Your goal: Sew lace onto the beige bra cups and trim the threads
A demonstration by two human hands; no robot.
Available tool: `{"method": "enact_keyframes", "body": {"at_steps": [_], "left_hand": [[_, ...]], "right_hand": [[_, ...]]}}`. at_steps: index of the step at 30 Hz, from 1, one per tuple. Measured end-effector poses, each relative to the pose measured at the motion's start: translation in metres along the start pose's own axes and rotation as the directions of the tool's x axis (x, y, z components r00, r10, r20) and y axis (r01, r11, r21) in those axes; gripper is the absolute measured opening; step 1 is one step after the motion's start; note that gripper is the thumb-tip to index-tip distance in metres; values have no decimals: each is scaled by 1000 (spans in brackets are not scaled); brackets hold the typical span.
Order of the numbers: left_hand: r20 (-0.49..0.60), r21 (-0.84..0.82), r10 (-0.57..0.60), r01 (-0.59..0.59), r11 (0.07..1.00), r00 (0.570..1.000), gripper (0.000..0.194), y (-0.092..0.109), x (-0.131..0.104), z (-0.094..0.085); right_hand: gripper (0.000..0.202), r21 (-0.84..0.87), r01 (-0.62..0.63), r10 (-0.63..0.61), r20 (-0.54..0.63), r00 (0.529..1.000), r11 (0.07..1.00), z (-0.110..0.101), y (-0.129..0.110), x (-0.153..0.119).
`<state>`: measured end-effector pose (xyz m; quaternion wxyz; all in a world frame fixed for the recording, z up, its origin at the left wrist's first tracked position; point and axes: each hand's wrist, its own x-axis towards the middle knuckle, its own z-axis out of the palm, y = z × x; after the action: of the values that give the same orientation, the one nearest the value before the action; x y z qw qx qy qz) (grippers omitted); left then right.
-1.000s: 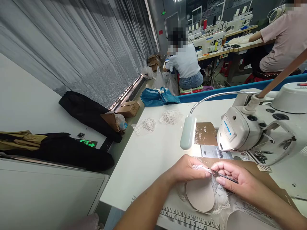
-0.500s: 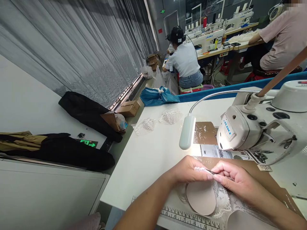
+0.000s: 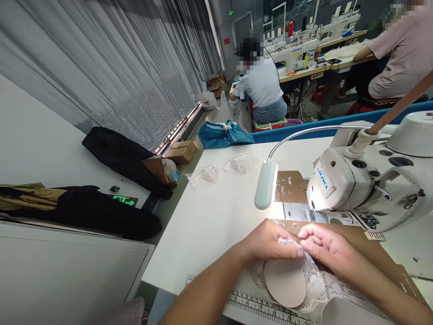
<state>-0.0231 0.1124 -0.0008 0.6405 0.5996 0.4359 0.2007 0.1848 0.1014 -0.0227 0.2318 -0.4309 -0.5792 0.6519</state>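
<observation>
White lace [image 3: 316, 289] with a smooth beige bra cup [image 3: 286, 283] lies at the table's front, under my hands. My left hand [image 3: 272, 242] is closed on the upper edge of this lace bra piece, thumb on top. Close beside it, my right hand [image 3: 326, 246] has thumb and forefinger pinched together at the lace edge. What its fingertips hold is too small to make out; a thin brownish strip shows between the hands. A second beige cup [image 3: 345, 312] is partly visible at the bottom edge, next to more lace.
A white JUKI sewing machine [image 3: 338, 180] stands at right, with a lamp [image 3: 266, 185] on a bendy neck. Two lace pieces [image 3: 241, 164] lie at the table's far side. A printed ruler [image 3: 260, 308] runs along the front edge. Two people [image 3: 265, 88] sit beyond.
The thin dark thing that showed between my fingertips is now mostly out of sight. My right fingers have curled in more, and my left thumb has shifted slightly right.
</observation>
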Motion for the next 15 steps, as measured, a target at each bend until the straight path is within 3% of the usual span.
{"method": "enact_keyframes", "body": {"at_steps": [2, 5, 9, 11, 15], "left_hand": [[-22, 6, -9, 9, 1000, 1000, 36, 1, 0, 1], [-33, 24, -4, 4, 1000, 999, 37, 2, 1, 1], [21, -26, 46, -46, 999, 999, 36, 0, 0, -9], [23, -25, 17, -17, 1000, 1000, 38, -2, -1, -17], [-52, 189, -49, 58, 980, 997, 36, 2, 1, -32]], "right_hand": [[36, 52, 16, -15, -17, 1000, 999, 1, 2, 0], [30, 1, 64, -64, -30, 997, 998, 3, 3, 0], [34, -203, 85, -117, -149, 982, 976, 0, -3, -4], [32, -314, 90, -160, -204, 966, 945, -5, -6, -9], [24, -441, 45, -173, -255, 951, 896, -17, -18, -23]]}}
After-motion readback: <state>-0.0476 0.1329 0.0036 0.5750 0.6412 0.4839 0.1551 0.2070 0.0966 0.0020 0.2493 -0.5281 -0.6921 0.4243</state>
